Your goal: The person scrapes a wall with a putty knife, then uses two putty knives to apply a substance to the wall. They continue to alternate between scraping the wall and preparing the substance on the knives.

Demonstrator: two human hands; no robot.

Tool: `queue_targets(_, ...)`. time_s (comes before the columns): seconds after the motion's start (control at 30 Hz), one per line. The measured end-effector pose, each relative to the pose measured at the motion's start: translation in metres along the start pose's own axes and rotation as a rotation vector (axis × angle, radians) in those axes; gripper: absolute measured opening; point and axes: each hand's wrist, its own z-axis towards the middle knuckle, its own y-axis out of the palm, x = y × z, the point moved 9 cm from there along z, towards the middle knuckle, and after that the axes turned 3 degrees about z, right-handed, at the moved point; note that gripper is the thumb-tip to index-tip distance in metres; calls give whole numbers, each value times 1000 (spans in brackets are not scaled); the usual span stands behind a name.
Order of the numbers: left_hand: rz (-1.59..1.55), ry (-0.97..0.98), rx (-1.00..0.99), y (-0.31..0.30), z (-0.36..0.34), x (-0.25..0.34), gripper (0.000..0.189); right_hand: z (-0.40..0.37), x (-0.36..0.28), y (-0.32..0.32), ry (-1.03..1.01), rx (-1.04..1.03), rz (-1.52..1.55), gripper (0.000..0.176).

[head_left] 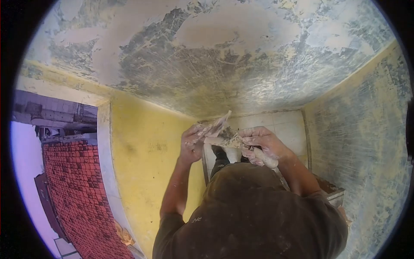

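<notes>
Patchy gray-yellow wall (215,64) with pale smears ahead; scratched, mottled wall (362,142) right; plain yellow wall (148,159) left. Light tiled floor (284,127). Far left, window opening (64,164), red-tiled roof (77,185), purplish daylight.

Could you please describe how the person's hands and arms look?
The left hand and right hand are ungloved and smeared with pale residue. The forearms are bare, below a dark shirt's short sleeves; the shirt bears small, pale lettering.
</notes>
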Motion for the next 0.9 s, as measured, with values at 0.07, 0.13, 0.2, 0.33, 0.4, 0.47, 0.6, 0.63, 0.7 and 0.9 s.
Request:
queue_targets(0.07, 0, 21, -200, 2, 2, -4, 23, 5, 8, -4, -6, -60, 26, 29)
queue_targets(0.13, 17, 57, -200, -8, 3, 0, 23, 7, 16, -8, -24, -82, 16, 31)
queue_targets(0.2, 84, 73, -296, -10, 4, 5, 23, 10, 22, -11, -44, -105, 14, 34)
queue_targets(0.33, 123, 110, -345, -22, 11, 16, 26, 11, 28, -14, -57, -171, 54, 35)
queue_targets(0.4, 159, 143, -368, -29, 12, 18, 27, 7, 22, -8, -60, -226, 22, 36)
queue_targets(0.47, 191, 158, -374, -39, 16, 22, 28, -2, 11, -6, -95, -171, -58, 29)
queue_targets(0.6, 211, 93, -358, -44, 12, 10, 19, -14, -12, -15, -225, -227, -65, 25)
queue_targets(0.63, 207, 96, -350, -37, 2, 8, 19, -19, -29, -24, -337, -127, -185, 24)
queue_targets(0.7, 218, -200, -118, -40, -14, -21, 21, -31, -59, -23, -594, 16, -265, 24)
queue_targets(0.9, -759, -764, 269, 51, -21, -6, 30, -29, -56, -26, -1139, 348, -1009, 28)
